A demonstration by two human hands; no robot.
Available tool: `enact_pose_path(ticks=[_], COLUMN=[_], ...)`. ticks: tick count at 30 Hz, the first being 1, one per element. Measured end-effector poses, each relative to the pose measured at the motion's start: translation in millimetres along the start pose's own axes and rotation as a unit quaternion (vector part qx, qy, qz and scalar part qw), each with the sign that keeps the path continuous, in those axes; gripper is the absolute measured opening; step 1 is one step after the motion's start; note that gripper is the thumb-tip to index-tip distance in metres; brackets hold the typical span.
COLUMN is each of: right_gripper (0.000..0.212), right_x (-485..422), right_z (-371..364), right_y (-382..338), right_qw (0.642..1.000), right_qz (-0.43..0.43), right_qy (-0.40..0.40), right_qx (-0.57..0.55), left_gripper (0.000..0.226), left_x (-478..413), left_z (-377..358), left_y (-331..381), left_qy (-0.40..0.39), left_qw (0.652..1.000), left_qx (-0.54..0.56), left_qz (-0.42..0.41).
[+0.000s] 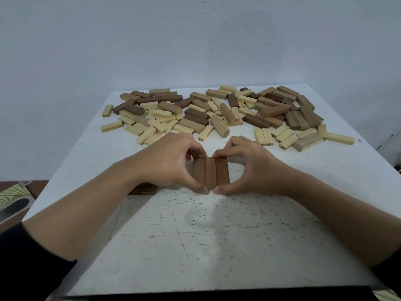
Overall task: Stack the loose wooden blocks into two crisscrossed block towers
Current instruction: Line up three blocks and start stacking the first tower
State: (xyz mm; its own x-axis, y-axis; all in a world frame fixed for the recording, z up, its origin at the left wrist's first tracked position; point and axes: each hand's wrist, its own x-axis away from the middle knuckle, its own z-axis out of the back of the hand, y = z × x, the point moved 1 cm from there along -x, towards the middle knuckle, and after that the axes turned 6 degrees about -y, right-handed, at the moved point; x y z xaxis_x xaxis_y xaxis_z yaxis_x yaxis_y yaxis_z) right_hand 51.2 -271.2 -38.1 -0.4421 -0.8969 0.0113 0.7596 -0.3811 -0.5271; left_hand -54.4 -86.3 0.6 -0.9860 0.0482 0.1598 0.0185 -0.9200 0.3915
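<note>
Three dark brown wooden blocks [211,173] lie side by side as one square layer near the middle of the white table [217,235]. My left hand [169,164] presses against the layer's left side, thumb at the near corner and fingers at the far edge. From the right, my right hand [247,168] squeezes the same layer, and both thumbs meet at its near edge. Under my left wrist a second dark stack [144,189] shows only in part. A big heap of loose pale and brown blocks [217,114] covers the far half of the table.
A pale wall rises right behind the table's far edge. Floor and a patterned mat [15,194] show past the left edge. The near half of the table is speckled white surface. A dark strip runs along the near edge.
</note>
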Motion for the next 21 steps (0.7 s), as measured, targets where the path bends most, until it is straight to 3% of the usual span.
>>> enact_pose_path(ticks=[10,17,21], right_gripper=[0.077,0.076,0.061], right_x=[0.7,-0.6,-13.9], right_z=[3.8,17.9,24.7], right_y=[-4.9,-26.0,-52.9], right_qw=[1.0,0.998,0.996], right_qz=[-0.004,0.033,0.065], right_qy=[-0.007,0.038,0.048], right_qx=[-0.003,-0.042,-0.045], left_gripper=[0.058,0.058,0.063], left_x=[1.5,16.6,32.0], left_z=[1.7,28.6,52.1], left_y=[1.1,2.8,-7.2], left_qy=[0.0,0.024,0.04], left_qw=[1.0,0.999,0.999], left_qx=[-0.006,-0.012,-0.007], left_qz=[-0.009,-0.025,-0.024])
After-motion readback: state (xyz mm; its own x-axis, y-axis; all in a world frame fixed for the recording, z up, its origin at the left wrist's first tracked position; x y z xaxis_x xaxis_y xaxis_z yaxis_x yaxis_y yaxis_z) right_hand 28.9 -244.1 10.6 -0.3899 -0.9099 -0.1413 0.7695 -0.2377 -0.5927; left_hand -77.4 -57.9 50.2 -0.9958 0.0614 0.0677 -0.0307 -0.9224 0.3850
